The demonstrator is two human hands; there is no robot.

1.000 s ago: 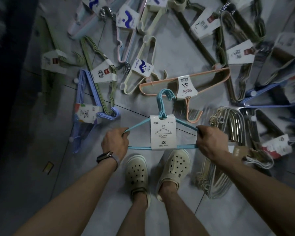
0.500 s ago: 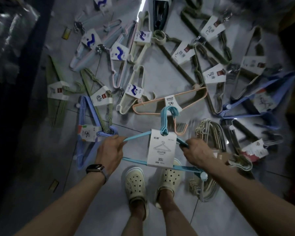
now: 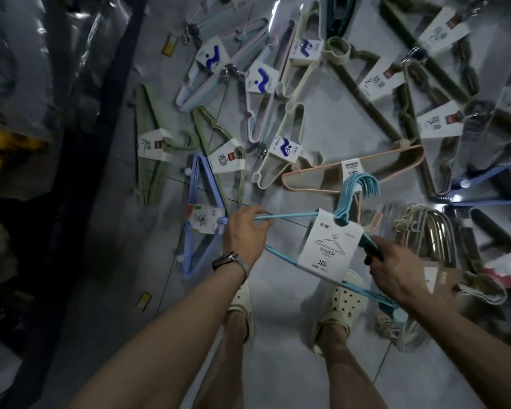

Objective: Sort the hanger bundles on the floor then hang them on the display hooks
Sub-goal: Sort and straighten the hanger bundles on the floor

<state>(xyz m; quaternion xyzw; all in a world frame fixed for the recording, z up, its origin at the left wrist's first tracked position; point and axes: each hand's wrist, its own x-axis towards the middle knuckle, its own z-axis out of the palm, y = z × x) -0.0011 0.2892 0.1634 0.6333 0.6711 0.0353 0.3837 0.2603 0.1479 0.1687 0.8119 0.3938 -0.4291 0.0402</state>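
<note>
We hold the bundle crosswise, left hand pinching one shoulder, right hand gripping the other, hooks pointing away.

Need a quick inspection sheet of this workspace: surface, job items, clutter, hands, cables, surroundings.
Surface: grey tiled floor, dim light.
Job's things: light blue hanger bundle held above the floor; peach bundle, green bundle, periwinkle bundle and more lie scattered.
Clutter: small yellow tag on the floor.
Grippers: left hand pinches the held bundle's left tip; right hand grips its right arm.
Cables: nothing seen.
Surroundings: plastic-wrapped goods at left; display hooks not in view.
</note>
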